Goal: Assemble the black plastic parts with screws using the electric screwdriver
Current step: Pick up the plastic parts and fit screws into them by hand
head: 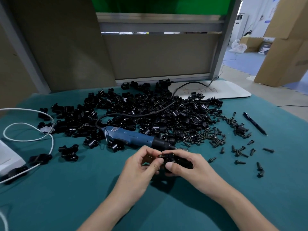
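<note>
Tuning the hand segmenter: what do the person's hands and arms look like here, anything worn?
Left hand and right hand are both bare: no gloves, rings or tape visible. Left forearm and right forearm are bare down to the frame edge, with no sleeve, watch or wristband in view. Visible thumbnails are short and unpainted.

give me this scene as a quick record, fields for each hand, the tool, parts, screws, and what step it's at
left hand: pinches what looks like a screw at the held part's end
right hand: grips black plastic part
electric screwdriver: lying on green cloth, untouched
parts pile: behind the screwdriver
loose screws: right of the pile
pen: far right
step: screw being placed by hand, not yet driven
</note>
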The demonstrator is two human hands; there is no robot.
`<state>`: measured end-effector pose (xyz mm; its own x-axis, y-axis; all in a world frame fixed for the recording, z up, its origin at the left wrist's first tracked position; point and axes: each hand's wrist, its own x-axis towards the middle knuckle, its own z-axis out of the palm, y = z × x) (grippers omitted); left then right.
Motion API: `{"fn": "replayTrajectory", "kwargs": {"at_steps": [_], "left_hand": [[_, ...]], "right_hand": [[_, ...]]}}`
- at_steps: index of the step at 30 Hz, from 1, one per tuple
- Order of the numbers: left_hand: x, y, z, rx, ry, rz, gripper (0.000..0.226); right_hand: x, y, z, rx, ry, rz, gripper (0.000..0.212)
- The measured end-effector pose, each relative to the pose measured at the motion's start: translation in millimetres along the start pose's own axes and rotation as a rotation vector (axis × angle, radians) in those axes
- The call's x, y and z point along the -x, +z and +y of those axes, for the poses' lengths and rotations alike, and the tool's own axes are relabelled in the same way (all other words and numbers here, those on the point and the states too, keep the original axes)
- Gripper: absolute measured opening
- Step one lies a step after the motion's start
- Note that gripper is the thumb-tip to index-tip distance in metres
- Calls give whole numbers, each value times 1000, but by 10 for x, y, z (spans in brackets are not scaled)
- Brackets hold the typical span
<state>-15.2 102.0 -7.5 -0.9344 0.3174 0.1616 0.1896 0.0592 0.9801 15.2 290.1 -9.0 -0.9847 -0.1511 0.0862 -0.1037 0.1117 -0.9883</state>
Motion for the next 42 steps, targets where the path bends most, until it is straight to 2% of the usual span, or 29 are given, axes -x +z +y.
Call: {"fn": "replayTrajectory", "kwargs": {"at_steps": [4, 7, 9, 18, 26, 32, 34, 37, 42], "left_hand": [[-20, -23, -17, 43, -19, -25, 11], [-31, -8, -15, 116, -75, -39, 34], [-40, 1, -7, 125, -109, -32, 39], [-32, -23, 23, 77, -82, -89, 33], [-27, -58, -20, 0, -23, -72, 1], [-34, -53, -36, 28, -26, -80, 8], [-44, -45, -30, 102, -76, -72, 22], [-50, -57, -25, 61, -126, -116, 37], [-61, -72, -42, 41, -95, -140, 31]], "right_hand": [[15, -3, -12, 18, -7, 15, 24], [24, -13, -29, 49, -17, 32, 23], [27, -17, -37, 64, -29, 48, 23], [18, -19, -1, 73, -31, 9, 31], [9, -30, 28, 81, -50, -1, 28], [19, -21, -5, 125, -68, 13, 25], [19, -24, -10, 145, -72, 20, 25], [22, -34, -2, 147, -61, 20, 25], [20, -22, -19, 161, -64, 9, 25]]}}
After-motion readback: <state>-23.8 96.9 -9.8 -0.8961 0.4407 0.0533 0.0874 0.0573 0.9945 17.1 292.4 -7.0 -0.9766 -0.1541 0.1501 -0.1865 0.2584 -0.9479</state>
